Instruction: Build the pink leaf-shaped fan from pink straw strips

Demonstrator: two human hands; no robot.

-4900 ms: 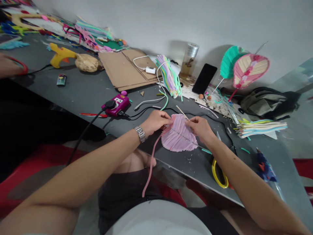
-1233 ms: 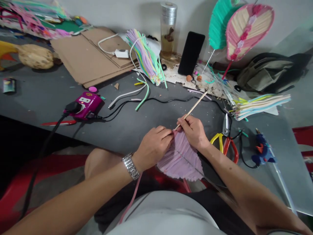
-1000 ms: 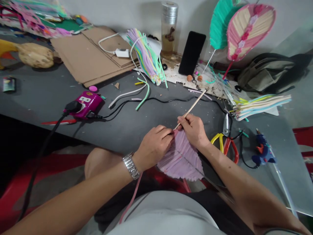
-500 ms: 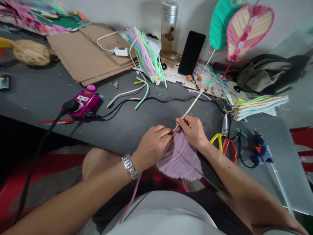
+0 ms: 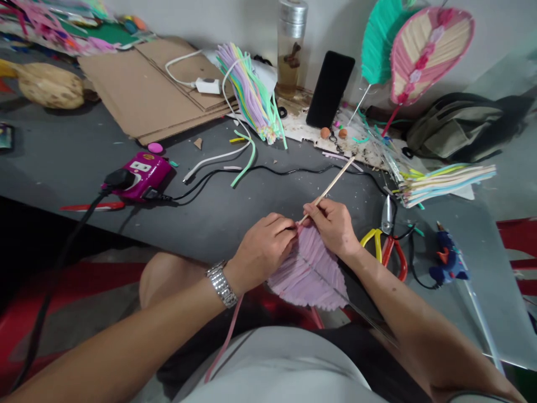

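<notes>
**Left hand** [image 5: 262,252] curled closed, gripping the upper edge of a lilac pipe-cleaner leaf [image 5: 308,274]; **right hand** [image 5: 333,226] pinches a thin wooden stick [image 5: 329,187], its tip at that edge; leaf lies just past the near edge of the grey counter [image 5: 201,218]; yellow-and-red-handled cutters [image 5: 388,252] lie right, near a blue glue gun [image 5: 448,260].

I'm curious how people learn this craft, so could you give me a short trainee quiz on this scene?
1. Which hand holds the wooden stick at the leaf?
2. True or false: the watch is on the left wrist.
3. Fill the gap: the glue gun on the right is mostly ___.

Key: 1. right hand; 2. true; 3. blue.
</notes>
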